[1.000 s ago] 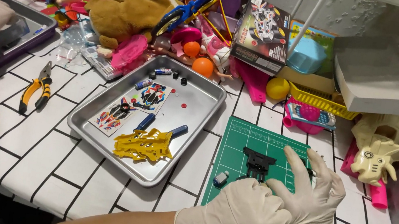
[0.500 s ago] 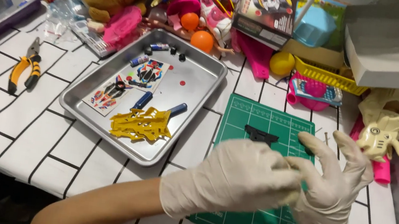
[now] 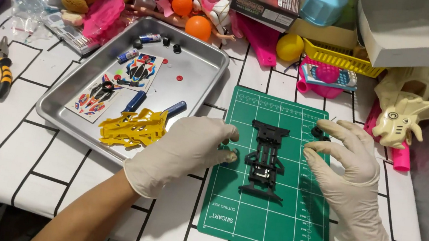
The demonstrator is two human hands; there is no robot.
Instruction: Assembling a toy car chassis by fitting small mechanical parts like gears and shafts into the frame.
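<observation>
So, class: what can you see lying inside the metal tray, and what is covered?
Inside the metal tray lie a yellow car body shell, two sticker sheets, small blue cylinders and black bits. The gloved left hand covers the tray's near right corner, so anything there is hidden.
</observation>
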